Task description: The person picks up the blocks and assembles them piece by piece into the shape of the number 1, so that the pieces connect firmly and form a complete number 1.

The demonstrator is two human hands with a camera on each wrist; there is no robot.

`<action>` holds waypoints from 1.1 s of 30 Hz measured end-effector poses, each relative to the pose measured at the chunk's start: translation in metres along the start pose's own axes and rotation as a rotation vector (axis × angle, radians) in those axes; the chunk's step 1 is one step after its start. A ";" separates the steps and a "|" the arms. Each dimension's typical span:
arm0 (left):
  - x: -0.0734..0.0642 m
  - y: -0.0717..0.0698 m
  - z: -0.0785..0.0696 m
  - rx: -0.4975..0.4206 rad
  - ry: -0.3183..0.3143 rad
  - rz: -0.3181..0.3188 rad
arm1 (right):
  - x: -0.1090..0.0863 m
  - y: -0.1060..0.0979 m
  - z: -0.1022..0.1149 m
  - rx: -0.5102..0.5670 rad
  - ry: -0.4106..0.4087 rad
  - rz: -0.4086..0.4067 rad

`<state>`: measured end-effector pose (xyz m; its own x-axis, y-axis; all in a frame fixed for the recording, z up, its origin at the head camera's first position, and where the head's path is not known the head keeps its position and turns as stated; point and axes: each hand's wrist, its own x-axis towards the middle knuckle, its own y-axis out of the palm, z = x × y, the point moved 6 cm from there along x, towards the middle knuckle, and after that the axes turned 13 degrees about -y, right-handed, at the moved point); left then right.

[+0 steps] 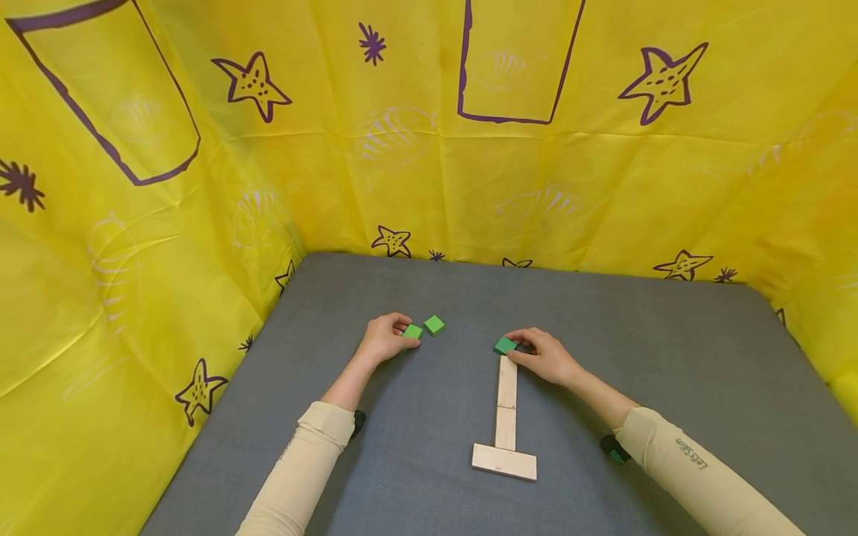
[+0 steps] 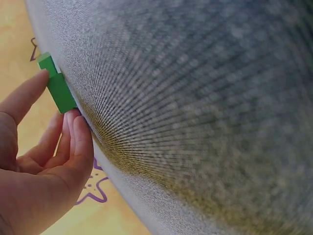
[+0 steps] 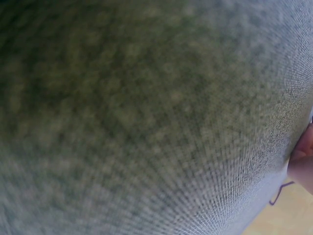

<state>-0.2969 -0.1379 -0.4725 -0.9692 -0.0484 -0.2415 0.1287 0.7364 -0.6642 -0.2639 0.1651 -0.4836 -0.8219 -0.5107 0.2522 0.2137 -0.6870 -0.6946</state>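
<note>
Two light green blocks lie near each other left of centre in the head view. My left hand pinches the nearer light green block between thumb and fingers. The other light green block sits just to its right. My right hand pinches a darker green block at the far end of a wooden strip. Two pale wooden planks in line form that strip, and a crosswise wooden plank lies at its near end, making an upside-down T. In the right wrist view only part of a finger shows.
The blocks and planks lie on a grey cloth-covered table. A yellow curtain with purple starfish and fish drawings surrounds its back and sides. Dark bands sit at both wrists, below the beige sleeves.
</note>
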 end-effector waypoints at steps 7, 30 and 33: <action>0.000 0.000 0.000 -0.005 0.003 -0.006 | 0.000 0.000 -0.001 0.006 0.000 0.003; -0.020 0.011 -0.036 -0.037 0.111 0.033 | 0.000 0.000 0.001 0.005 0.010 0.004; -0.024 0.015 -0.042 -0.033 0.133 0.047 | 0.000 0.000 0.001 0.006 0.006 0.003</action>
<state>-0.2808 -0.0980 -0.4469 -0.9818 0.0748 -0.1746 0.1698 0.7574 -0.6305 -0.2637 0.1648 -0.4831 -0.8247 -0.5093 0.2459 0.2192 -0.6887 -0.6911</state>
